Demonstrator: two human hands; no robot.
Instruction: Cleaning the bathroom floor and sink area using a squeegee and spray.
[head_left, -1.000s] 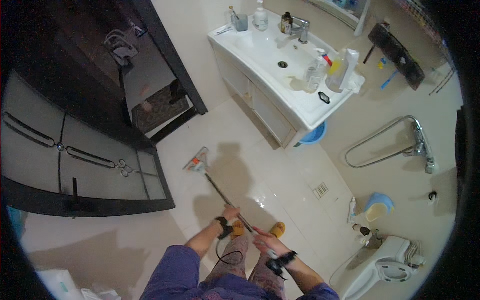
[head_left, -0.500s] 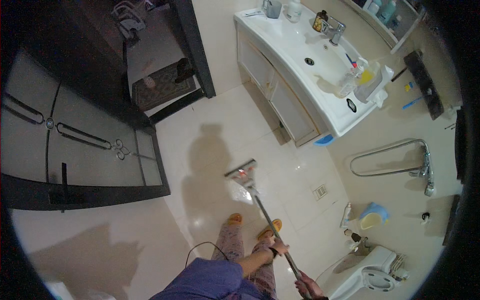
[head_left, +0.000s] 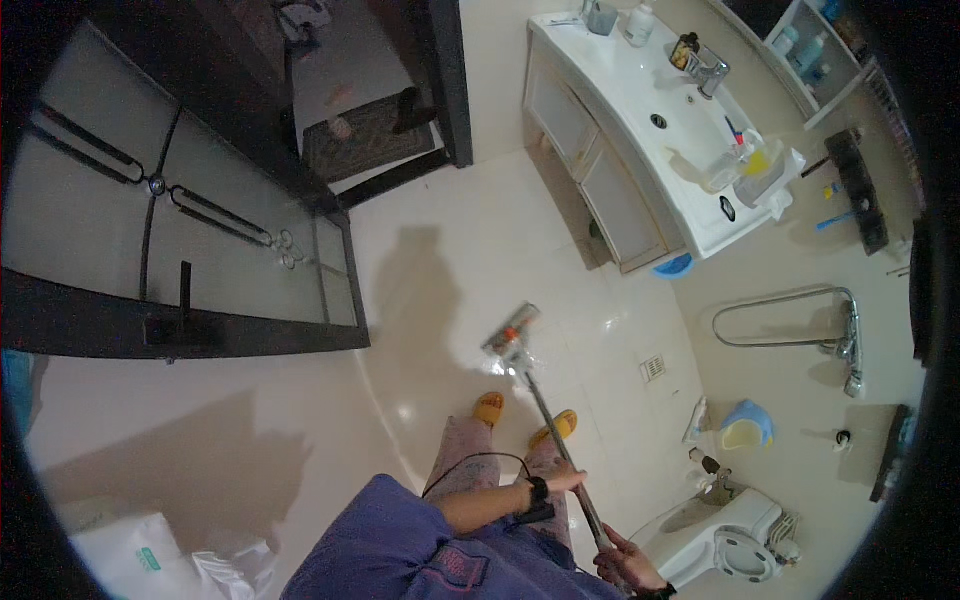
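Out ahead of the left hand (head_left: 566, 478), seems to be wiping the floor (head_left: 490, 240) with the mop head (head_left: 513, 335). Holding the mop stick (head_left: 546, 415) with fingers wrapped round, with the right hand (head_left: 625, 563) farther back. Next, likely needs a snug hold to push or pull.

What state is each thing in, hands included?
Left hand: closed around the pole
Right hand: closed around the pole, nearer its top
Squeegee mop: slanted, head blurred
Glass door: open
Slippers: worn
Tap: no flow visible
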